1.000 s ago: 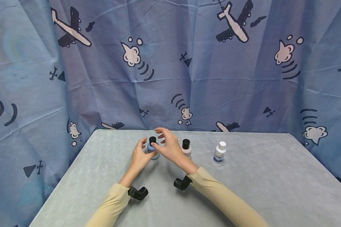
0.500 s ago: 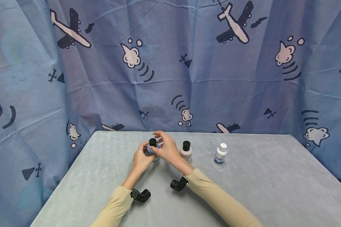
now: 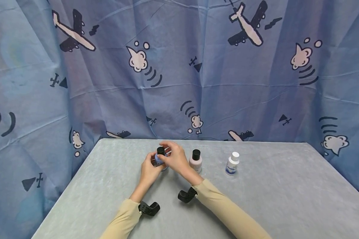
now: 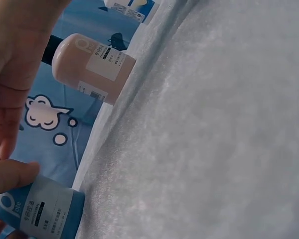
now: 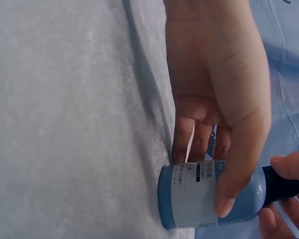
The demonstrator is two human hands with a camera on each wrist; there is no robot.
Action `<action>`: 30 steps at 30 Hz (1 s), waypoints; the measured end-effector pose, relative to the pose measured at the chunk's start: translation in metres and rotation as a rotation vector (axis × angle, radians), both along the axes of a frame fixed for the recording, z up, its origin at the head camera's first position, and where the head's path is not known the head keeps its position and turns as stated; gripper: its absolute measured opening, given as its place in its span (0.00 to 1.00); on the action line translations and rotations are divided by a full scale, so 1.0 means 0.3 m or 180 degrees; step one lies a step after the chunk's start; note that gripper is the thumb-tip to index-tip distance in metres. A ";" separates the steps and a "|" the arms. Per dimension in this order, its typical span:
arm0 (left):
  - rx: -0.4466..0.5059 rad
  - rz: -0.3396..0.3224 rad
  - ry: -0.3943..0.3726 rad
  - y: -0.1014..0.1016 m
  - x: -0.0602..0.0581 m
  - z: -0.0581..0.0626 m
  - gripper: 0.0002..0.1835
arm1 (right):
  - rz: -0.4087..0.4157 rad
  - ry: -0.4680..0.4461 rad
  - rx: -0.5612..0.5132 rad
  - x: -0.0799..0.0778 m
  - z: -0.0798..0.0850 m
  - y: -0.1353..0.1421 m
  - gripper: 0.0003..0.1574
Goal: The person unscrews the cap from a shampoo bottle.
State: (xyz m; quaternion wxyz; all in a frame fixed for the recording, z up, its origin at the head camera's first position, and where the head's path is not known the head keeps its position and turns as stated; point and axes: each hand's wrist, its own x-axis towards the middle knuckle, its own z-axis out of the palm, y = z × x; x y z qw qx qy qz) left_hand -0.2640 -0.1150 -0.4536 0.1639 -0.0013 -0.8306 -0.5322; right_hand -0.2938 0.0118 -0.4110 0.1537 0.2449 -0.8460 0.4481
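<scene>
A blue bottle (image 3: 158, 160) with a white label and a black cap (image 3: 161, 151) stands upright on the table, partly covered by both hands. My left hand (image 3: 148, 172) grips its body, the thumb lying across the label (image 5: 194, 191) in the right wrist view. From the right, my right hand (image 3: 177, 161) reaches over and pinches the black cap between thumb and fingers. In the left wrist view the bottle's base meets the cloth, and the right hand comes down from the upper left.
Right of the hands stands a pale pink bottle (image 3: 195, 164) with a black cap, close to my right wrist. Farther right is a small white bottle (image 3: 232, 165) with a blue-and-white label. Behind the grey-covered table (image 3: 275, 186) hangs a blue airplane-print curtain (image 3: 173, 73).
My left hand has moved in from beside the bottle and closed round its body. My right hand has come down, its fingers drawing together on the cap. The other bottles stay put.
</scene>
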 end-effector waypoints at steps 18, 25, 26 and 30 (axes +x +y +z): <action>-0.0005 0.0010 0.0494 -0.013 0.015 0.027 0.29 | 0.0100 -0.0266 -0.0355 0.021 0.045 0.026 0.24; -0.0210 -0.0039 0.0536 -0.028 0.037 0.037 0.29 | 0.0225 -0.0350 -0.0411 0.032 0.051 0.033 0.19; -0.0228 -0.0050 0.0525 -0.030 0.039 0.039 0.29 | 0.0233 -0.0343 -0.0419 0.034 0.053 0.033 0.19; -0.0256 -0.0098 0.0519 -0.035 0.045 0.046 0.30 | 0.0253 -0.0339 -0.0452 0.038 0.063 0.032 0.19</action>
